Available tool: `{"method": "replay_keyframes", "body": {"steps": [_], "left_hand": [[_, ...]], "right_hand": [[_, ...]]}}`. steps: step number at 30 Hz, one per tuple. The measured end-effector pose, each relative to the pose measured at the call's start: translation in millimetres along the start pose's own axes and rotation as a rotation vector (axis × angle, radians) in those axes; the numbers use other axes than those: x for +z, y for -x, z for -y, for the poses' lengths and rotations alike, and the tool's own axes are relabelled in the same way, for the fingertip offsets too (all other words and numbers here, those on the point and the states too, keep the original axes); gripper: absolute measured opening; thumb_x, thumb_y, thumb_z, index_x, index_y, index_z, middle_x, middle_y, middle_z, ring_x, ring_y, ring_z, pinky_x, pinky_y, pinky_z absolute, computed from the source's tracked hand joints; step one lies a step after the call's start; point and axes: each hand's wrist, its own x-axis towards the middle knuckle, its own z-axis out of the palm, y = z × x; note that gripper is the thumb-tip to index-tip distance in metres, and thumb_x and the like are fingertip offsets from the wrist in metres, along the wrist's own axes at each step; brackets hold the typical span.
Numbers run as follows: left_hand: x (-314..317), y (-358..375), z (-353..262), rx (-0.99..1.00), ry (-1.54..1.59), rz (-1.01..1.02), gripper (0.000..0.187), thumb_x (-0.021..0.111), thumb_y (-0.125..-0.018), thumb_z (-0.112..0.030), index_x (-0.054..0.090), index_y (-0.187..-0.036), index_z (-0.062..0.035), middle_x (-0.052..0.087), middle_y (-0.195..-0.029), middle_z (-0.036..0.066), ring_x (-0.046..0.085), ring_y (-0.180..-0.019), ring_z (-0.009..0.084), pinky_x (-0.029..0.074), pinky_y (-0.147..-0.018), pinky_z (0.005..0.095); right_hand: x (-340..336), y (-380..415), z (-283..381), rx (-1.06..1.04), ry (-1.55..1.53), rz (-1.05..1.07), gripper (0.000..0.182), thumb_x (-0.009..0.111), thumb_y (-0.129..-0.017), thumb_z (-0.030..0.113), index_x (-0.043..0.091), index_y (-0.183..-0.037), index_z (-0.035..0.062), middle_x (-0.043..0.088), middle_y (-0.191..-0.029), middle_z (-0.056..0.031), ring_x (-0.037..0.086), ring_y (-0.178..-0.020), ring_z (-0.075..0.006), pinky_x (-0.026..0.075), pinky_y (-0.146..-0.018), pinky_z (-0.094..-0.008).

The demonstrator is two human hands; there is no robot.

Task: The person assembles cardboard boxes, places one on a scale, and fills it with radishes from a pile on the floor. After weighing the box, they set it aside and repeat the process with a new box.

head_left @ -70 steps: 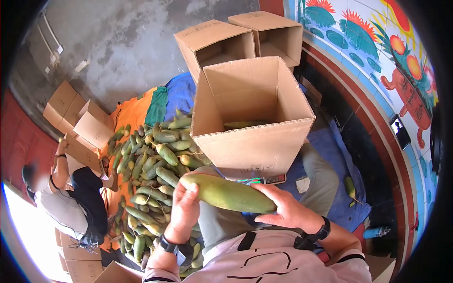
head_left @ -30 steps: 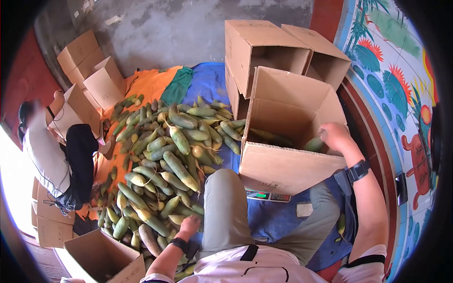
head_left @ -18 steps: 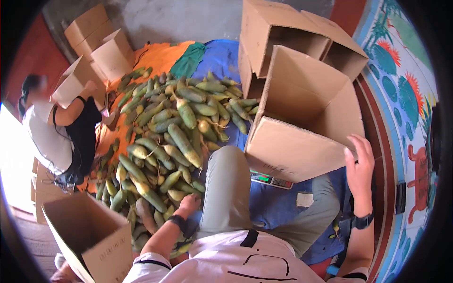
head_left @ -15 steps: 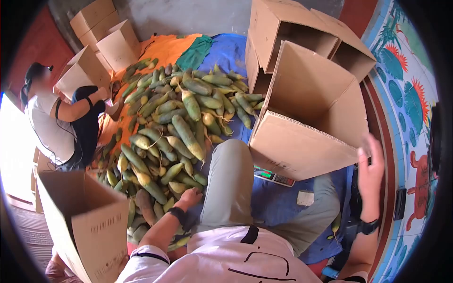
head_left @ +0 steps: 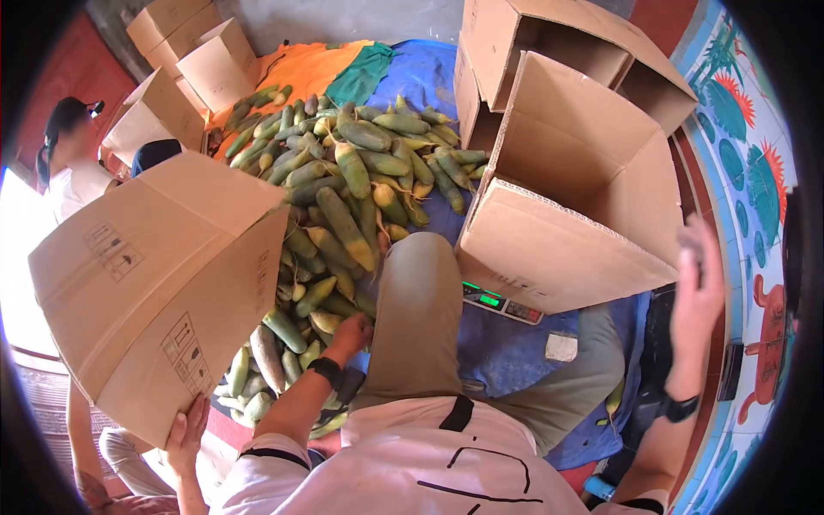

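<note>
My left hand (head_left: 350, 337) rests low at the near edge of a heap of green radishes (head_left: 343, 227), fingers curled in; what they hold, if anything, is hidden. An open, upright cardboard box (head_left: 562, 245) stands at the right, in front of my knees. Under its near edge shows a digital scale (head_left: 502, 302) with a lit green display. My right hand (head_left: 699, 275) is beside the box's right corner, fingers raised and apart, holding nothing. My bent knee comes between the radishes and the box.
At the left, another person's hand (head_left: 187, 436) grips a tilted cardboard box (head_left: 159, 266). A second person (head_left: 73, 163) sits behind it. Stacked boxes (head_left: 566, 43) stand at the back right, more boxes (head_left: 202, 64) at the back left. A blue tarp (head_left: 421, 77) and orange sheet (head_left: 313, 64) cover the floor.
The box at the left has been raised and tipped over toward the radishes by the other person, covering part of the heap and the seated person. My hands stay nearly in place.
</note>
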Motion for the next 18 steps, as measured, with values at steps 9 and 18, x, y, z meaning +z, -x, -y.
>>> {"method": "replay_keyframes", "body": {"steps": [9,18], "left_hand": [[-59.0,-14.8,-70.7,0.256,-0.314,-0.529,0.061,0.068,-0.074,-0.008,0.043,-0.129,-0.0065,0.039,-0.136,0.019,0.032,-0.128,0.0405,0.03,-0.105,0.0471],[-63.2,-34.8,-51.5,0.001,-0.447,-0.464,0.069,0.071,-0.074,-0.022,0.04,-0.136,-0.0178,0.03,-0.146,0.014,0.021,-0.137,0.0371,0.023,-0.107,0.0552]], "right_hand": [[45.4,30.9,-11.7,-0.204,0.375,0.08,0.055,0.063,-0.077,0.011,0.047,-0.13,0.0046,0.048,-0.13,-0.0139,0.042,-0.122,-0.0325,0.028,-0.107,-0.0462],[50.5,34.0,-16.6,-0.264,0.447,0.042,0.058,0.064,-0.077,0.011,0.045,-0.131,0.0045,0.047,-0.131,-0.0145,0.041,-0.122,-0.033,0.027,-0.107,-0.0483]]}}
